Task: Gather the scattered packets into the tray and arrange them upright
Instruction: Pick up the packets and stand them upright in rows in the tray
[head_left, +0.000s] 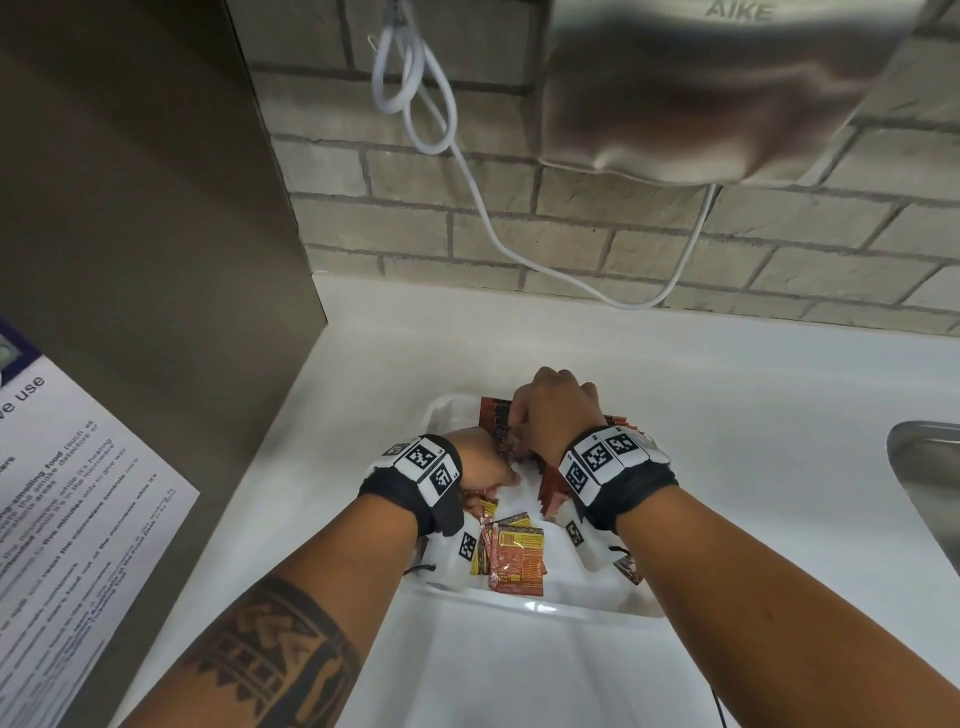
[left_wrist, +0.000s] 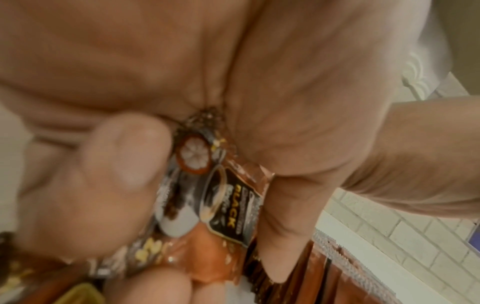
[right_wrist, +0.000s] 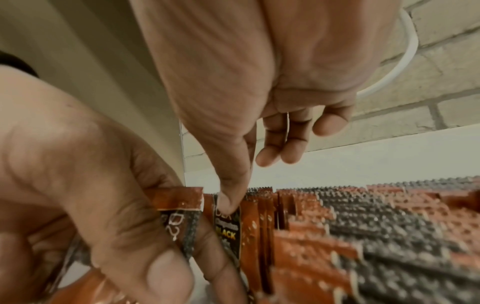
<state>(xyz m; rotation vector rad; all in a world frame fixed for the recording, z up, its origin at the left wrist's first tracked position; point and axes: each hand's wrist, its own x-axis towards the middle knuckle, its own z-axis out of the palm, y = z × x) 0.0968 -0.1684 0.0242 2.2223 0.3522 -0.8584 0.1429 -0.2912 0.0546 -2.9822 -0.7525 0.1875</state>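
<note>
A white tray (head_left: 540, 605) sits on the white counter, and both hands are inside it. My left hand (head_left: 498, 467) pinches an orange-and-black packet (left_wrist: 233, 209) between thumb and fingers, seen also as a packet (right_wrist: 182, 214) in the right wrist view. My right hand (head_left: 540, 415) is curled over a row of upright packets (right_wrist: 363, 226) along the tray's far and right side. Its thumb (right_wrist: 228, 197) presses the top of the endmost upright packet (right_wrist: 228, 230); the index finger is hidden behind. Several loose packets (head_left: 517, 558) lie flat at the tray's near side.
A steel sink (head_left: 924, 483) is set in the counter at the right. A brown panel (head_left: 156, 260) with a printed notice (head_left: 67, 493) walls off the left. On the brick wall behind hang a hand dryer (head_left: 727, 88) and a white cable (head_left: 467, 171).
</note>
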